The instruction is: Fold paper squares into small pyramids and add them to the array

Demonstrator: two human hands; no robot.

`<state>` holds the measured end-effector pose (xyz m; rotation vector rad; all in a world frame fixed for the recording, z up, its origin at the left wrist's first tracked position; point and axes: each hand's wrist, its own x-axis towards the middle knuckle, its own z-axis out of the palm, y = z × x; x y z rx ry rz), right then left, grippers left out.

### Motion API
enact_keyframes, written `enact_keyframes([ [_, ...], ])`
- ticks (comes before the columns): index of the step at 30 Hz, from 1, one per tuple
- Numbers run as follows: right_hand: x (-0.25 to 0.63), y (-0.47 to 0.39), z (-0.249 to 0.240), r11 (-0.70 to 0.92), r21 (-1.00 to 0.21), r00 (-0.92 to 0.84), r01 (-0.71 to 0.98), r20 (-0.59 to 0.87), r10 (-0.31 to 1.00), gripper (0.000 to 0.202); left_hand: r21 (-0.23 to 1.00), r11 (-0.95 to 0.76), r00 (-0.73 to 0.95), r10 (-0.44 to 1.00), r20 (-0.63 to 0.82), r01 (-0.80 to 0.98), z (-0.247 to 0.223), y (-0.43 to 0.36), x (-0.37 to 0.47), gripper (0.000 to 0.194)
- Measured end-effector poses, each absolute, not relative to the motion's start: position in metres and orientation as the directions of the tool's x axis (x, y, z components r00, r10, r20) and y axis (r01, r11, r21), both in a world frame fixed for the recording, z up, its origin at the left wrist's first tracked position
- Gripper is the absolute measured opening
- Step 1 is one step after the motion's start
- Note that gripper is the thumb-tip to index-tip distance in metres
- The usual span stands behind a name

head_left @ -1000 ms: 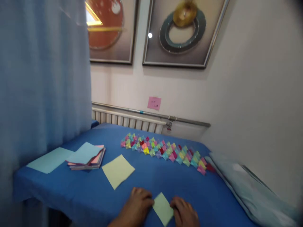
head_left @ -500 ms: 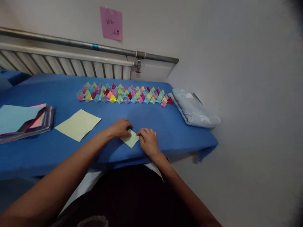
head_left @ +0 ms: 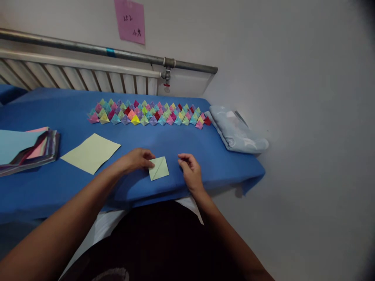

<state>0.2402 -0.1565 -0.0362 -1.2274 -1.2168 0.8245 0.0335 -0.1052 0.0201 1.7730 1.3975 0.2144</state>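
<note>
A small pale green square of folded paper (head_left: 159, 168) with a diagonal line across it is near the front edge of the blue-covered table (head_left: 140, 140). My left hand (head_left: 140, 159) pinches its left corner, thumb on top and fingers behind. To the right of the paper and apart from it, my right hand (head_left: 190, 169) is raised with fingers half curled and nothing visible in them. A larger unfolded pale yellow-green sheet (head_left: 92, 153) lies flat to the left of my left hand.
Several rows of small folded paper pieces (head_left: 144, 120) in many colours stand along the back. At the left is a stack of coloured paper (head_left: 23, 146). A folded light blue blanket (head_left: 237, 134) lies at the right end, beside the wall. A radiator (head_left: 96, 80) runs behind.
My right hand has let go of the folded paper and moved right. The paper has turned from a diamond to a nearly square position, held by my left hand. The camera view has shifted slightly.
</note>
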Motion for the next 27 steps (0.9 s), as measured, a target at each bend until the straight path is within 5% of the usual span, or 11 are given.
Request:
enact_keyframes([
  [3, 0.237, -0.164, -0.027, 0.11, -0.994, 0.235, 0.016, 0.111, 0.966, 0.018, 0.924, 0.246, 0.295, 0.896, -0.331, 0.291, 0.016, -0.125, 0.019, 0.03],
  [8, 0.22, -0.186, -0.011, 0.094, -0.995, 0.108, 0.021, 0.095, 0.99, 0.014, 0.915, 0.385, 0.174, 0.916, -0.362, -0.122, 0.014, -0.153, 0.013, 0.036],
  [15, 0.222, -0.192, 0.009, 0.395, -0.884, -0.051, 0.25, 0.395, 0.917, 0.011, 0.917, 0.399, 0.296, 0.875, -0.384, 0.012, 0.018, -0.16, 0.009, 0.023],
  [22, 0.214, -0.184, 0.003, -0.078, -0.997, -0.186, 0.006, -0.078, 0.979, 0.041, 0.922, 0.352, 0.477, 0.789, -0.386, 0.164, 0.024, -0.154, 0.017, 0.019],
  [27, 0.21, -0.182, -0.008, -0.096, -0.991, -0.096, -0.097, -0.087, 0.992, 0.04, 0.874, 0.485, 0.398, 0.803, -0.444, -0.004, 0.016, -0.159, 0.031, 0.033],
])
